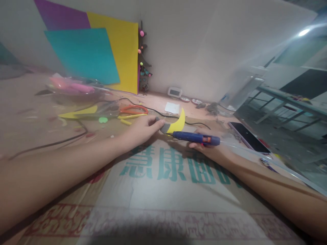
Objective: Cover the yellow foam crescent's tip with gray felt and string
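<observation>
My left hand (pixel 143 128) pinches a yellow crescent cutout (pixel 179 121) by a small dark grey piece (pixel 165 127) at its lower end. The crescent's tip points up. My right hand (pixel 208 148) is wrapped round a blue hot glue gun (pixel 190 136), and a long clear glue stick (pixel 245 149) trails from its back toward the lower right. The gun's nozzle sits close to the grey piece; whether it touches cannot be made out. Behind my left hand lie orange-handled scissors (pixel 134 109).
A printed sack (pixel 163 200) covers the work surface. Purple, teal (pixel 84 54) and yellow sheets (pixel 127 58) lean on the wall. A phone (pixel 249 137) lies at the right, a black cord (pixel 153 110) crosses behind, and a bag of pink pieces (pixel 74 86) sits at the left.
</observation>
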The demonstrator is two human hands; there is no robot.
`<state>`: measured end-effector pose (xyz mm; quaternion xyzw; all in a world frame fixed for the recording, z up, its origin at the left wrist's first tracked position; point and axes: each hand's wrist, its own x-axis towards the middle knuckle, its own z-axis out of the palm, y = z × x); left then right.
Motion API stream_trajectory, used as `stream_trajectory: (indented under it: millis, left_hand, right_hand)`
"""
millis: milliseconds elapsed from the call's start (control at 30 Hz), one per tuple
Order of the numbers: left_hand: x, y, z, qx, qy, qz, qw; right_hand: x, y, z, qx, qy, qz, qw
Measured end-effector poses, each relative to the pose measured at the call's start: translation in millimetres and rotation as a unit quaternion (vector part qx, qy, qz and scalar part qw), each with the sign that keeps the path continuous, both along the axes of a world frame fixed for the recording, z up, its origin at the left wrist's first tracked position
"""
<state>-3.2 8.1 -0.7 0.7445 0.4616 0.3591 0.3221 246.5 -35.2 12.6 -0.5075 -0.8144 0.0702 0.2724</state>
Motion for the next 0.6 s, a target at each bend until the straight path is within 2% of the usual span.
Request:
stream_trajectory:
  millis: [200,367,600]
  left_hand:
    - [0.2,-0.7,0.3,0.002,-0.010,0.002,1.000]
    - [0.6,-0.7,0.5,-0.004,-0.006,0.002,1.000]
    - [0.2,-0.2,0.2,0.004,0.008,0.005,1.000]
  right_hand:
    - [-1.8,0.8,-2.4,0.005,0.049,-0.001,0.999]
    - [-1.4,2.5,-1.5,0.023,0.031,0.007,0.999]
    - [3.6,7.1,-5.7,0.092,0.006,0.003,0.996]
